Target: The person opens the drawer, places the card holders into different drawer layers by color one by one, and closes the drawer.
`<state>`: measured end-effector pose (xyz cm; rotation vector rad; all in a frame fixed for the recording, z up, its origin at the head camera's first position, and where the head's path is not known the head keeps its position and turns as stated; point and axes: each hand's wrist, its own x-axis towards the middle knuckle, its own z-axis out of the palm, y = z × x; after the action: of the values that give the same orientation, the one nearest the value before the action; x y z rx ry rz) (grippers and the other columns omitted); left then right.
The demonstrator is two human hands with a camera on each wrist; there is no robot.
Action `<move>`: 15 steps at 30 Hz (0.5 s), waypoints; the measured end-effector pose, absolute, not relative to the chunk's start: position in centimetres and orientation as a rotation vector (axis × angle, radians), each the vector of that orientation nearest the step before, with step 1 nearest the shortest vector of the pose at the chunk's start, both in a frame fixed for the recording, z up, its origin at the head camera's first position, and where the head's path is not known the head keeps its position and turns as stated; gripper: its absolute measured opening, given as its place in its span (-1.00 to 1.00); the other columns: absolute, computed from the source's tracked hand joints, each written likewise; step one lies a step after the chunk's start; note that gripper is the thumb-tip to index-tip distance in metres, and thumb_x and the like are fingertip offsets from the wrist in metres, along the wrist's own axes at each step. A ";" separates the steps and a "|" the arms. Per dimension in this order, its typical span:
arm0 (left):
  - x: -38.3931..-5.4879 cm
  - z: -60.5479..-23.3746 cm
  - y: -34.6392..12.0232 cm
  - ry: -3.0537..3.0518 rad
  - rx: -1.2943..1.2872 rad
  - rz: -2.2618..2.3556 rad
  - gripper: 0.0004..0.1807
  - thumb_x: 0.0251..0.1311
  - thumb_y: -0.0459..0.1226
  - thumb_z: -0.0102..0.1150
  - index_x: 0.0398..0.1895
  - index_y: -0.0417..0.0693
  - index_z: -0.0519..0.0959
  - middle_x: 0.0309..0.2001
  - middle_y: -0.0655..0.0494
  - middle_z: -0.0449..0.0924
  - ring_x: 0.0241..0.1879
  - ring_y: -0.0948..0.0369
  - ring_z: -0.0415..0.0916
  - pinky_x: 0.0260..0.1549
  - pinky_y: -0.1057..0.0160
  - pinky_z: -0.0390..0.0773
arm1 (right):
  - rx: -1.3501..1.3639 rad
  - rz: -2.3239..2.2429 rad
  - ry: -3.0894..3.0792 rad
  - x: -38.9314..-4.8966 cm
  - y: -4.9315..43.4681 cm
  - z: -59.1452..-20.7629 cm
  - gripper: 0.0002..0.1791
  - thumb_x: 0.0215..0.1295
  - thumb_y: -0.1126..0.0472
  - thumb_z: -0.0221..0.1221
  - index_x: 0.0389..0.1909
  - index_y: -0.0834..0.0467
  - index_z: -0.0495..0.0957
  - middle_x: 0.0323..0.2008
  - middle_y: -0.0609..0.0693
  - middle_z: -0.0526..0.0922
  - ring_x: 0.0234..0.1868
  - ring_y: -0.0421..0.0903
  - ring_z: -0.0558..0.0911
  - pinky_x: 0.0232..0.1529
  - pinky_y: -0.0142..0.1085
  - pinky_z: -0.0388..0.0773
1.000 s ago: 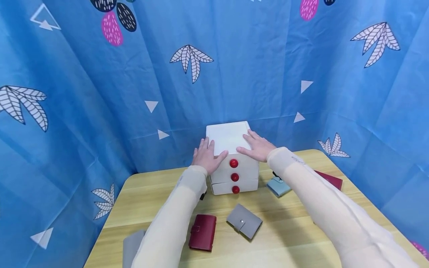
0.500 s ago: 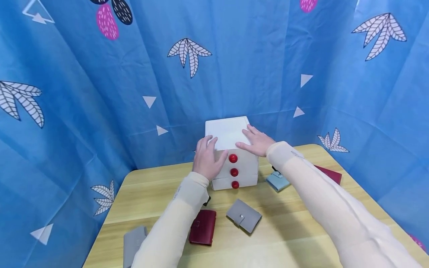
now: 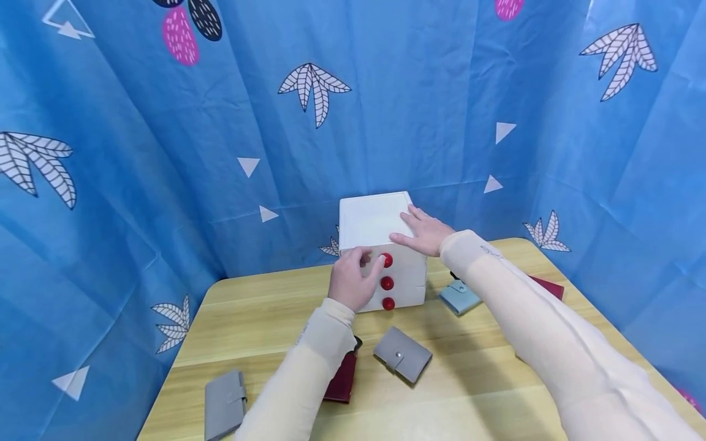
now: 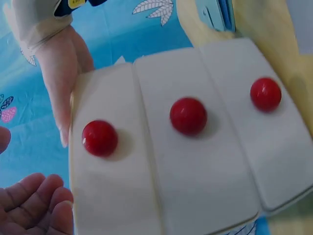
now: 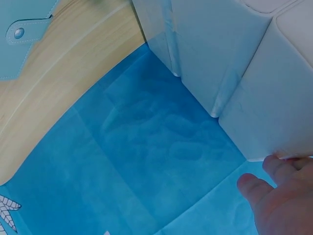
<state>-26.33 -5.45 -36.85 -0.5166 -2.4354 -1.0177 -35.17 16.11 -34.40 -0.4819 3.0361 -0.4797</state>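
A small white drawer box (image 3: 371, 219) with red knobs on its front stands at the back of the table. My left hand (image 3: 353, 278) is in front of its upper left, fingers bent loosely and thumb near the top red knob (image 3: 387, 260). In the left wrist view the fingers (image 4: 32, 203) are apart from that knob (image 4: 100, 138), holding nothing. My right hand (image 3: 423, 234) rests on the right part of the box's top, fingers spread. The right wrist view shows that hand (image 5: 288, 200) at the box's upper edge. The middle knob (image 3: 387, 283) and bottom knob (image 3: 388, 303) are uncovered.
A grey card holder (image 3: 402, 355) lies before the box, with a dark red one (image 3: 341, 381) partly under my left forearm. Another grey one (image 3: 225, 404) is at left. Right of the box are a light blue one (image 3: 460, 297) and a red item (image 3: 547, 286).
My left hand has come off the box's top left and moved down and right toward the top knob, its fingers bending. The right hand has stayed on the top.
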 end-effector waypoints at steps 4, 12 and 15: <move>-26.3 -37.8 -4.9 -2.470 -0.468 -1.135 -0.63 0.29 0.01 0.11 -0.18 -0.11 0.64 -0.39 0.15 0.60 -0.38 0.22 0.50 -0.31 0.27 0.56 | -0.485 -0.472 3.043 -35.3 16.2 -34.6 0.08 0.17 -0.58 -0.28 0.53 0.07 -0.09 0.53 0.11 -0.20 0.51 0.11 -0.14 0.36 0.16 0.03; -26.4 -40.0 -3.9 -2.517 -0.369 -1.256 -0.62 0.28 0.03 0.13 -0.30 -0.09 0.68 -0.48 0.19 0.60 -0.44 0.26 0.49 -0.37 0.32 0.54 | -0.511 -0.461 3.052 -35.5 16.3 -35.0 0.09 0.18 -0.59 -0.31 0.53 0.10 -0.09 0.53 0.12 -0.21 0.51 0.11 -0.14 0.38 0.13 0.00; -26.5 -40.6 -3.7 -2.521 -0.331 -1.301 -0.60 0.27 0.05 0.15 -0.29 -0.10 0.69 -0.48 0.19 0.61 -0.44 0.26 0.49 -0.38 0.32 0.54 | -0.505 -0.469 3.057 -35.4 16.2 -35.0 0.09 0.18 -0.59 -0.30 0.53 0.09 -0.08 0.53 0.12 -0.21 0.51 0.10 -0.14 0.38 0.13 0.01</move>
<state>-26.51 -3.67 -40.63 -0.3314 -2.5213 -1.3013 -35.44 16.19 -34.99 -0.5050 3.0571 -0.4694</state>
